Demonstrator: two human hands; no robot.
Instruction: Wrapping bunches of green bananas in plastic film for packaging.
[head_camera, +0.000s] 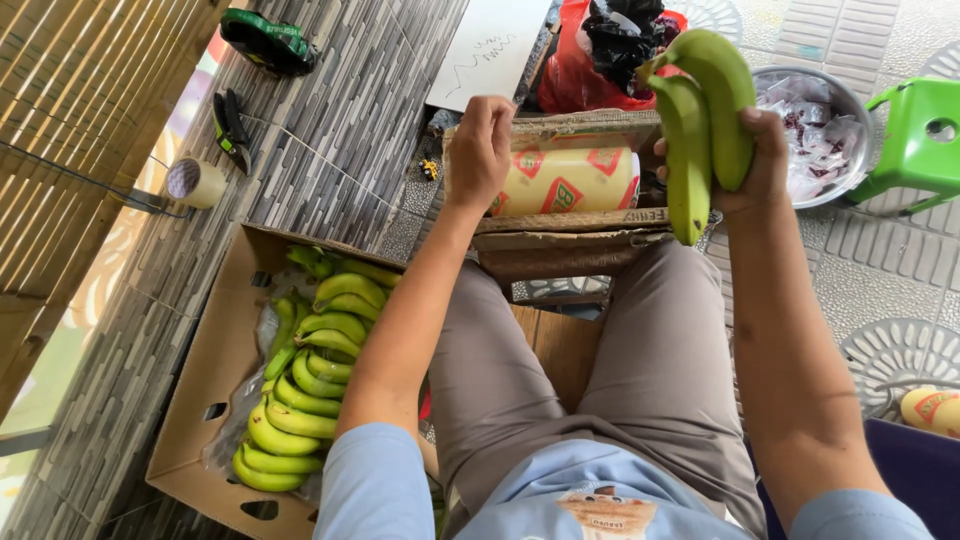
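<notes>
My right hand (760, 165) holds up a small bunch of two green bananas (705, 110) above my right knee. My left hand (482, 150) rests on the left end of a yellow roll of cling film (575, 180), fingers curled over it. The roll lies in a worn brown cardboard box (570, 235) that sits across my knees. Whether the left hand grips the film edge or only presses on the roll is unclear.
A large open carton (205, 380) at my left holds several bunches of green bananas (310, 385). A tape roll (196, 182), a black tool (232, 125), a metal bowl (830, 130) of wrappers, a green plastic stool (915, 140) and red and black bags (610, 50) lie around.
</notes>
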